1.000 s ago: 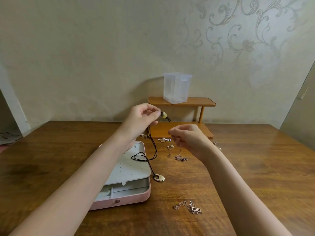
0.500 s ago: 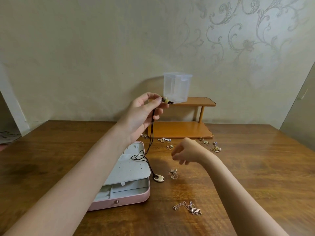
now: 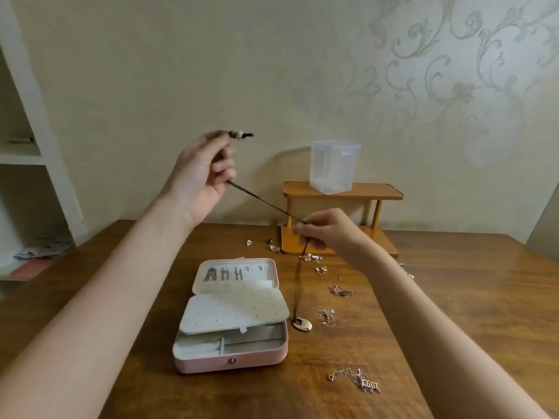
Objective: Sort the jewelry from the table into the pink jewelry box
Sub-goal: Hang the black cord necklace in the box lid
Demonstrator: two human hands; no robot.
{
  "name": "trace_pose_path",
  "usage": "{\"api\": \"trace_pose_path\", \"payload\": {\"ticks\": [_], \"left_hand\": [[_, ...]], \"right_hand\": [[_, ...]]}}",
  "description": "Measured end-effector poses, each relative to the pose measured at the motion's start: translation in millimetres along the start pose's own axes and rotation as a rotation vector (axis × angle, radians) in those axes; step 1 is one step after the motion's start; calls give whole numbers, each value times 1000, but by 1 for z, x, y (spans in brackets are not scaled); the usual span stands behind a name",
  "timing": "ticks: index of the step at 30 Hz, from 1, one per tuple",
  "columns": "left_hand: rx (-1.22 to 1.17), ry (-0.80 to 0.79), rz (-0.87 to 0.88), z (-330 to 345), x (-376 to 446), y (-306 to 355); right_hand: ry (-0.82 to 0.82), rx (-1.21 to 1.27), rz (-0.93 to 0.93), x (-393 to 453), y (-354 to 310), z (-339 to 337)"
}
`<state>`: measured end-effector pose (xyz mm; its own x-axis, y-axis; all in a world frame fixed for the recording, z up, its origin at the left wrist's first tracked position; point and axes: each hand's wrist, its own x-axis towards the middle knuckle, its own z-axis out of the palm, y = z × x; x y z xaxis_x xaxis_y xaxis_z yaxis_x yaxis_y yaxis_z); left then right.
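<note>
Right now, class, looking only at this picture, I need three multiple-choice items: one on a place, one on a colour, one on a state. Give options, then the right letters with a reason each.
1. Where does the clear plastic container stand?
A. on the top shelf of the small wooden rack
B. inside the jewelry box
C. on the table beside the pendant

2. What colour is the outside of the jewelry box?
A. blue
B. pink
C. black

3. How is the black cord necklace held?
A. it lies untouched on the table
B. one hand alone holds it
C. both hands hold it

Answers: 1 A, the container sits on the rack's upper board. 2 B, the box's front wall is pink. 3 C, the left hand grips the cord near its beaded end and the right hand pinches it lower down, the oval pendant at the table.
</note>
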<state>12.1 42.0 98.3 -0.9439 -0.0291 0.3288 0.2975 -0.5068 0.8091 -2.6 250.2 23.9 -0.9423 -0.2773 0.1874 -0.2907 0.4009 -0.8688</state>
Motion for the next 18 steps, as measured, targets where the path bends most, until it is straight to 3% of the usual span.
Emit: {"api": "trace_pose_path", "payload": {"ticks": [3,6,9,14,16,18], "left_hand": [[409,155,-9,-29,2,-21],[492,185,-177,-40,-5,-55],[502,132,-325,-34,-15,-77],[1087,-26,-301,-33,-17,-90],[1022,-8,-205,-32,-13,-76],[673,-108,-124,-26,-10,-59]], "right_hand": [[38,116,-84,-1,-25,-20],[44,56,-174,-7,-53,-31],[84,-49,-232,-9,-72,-34],[185,55,-214,5,-82,-30],[181,37,-195,9,-85,-28],[158,38,-182,12,-89,-25]]}}
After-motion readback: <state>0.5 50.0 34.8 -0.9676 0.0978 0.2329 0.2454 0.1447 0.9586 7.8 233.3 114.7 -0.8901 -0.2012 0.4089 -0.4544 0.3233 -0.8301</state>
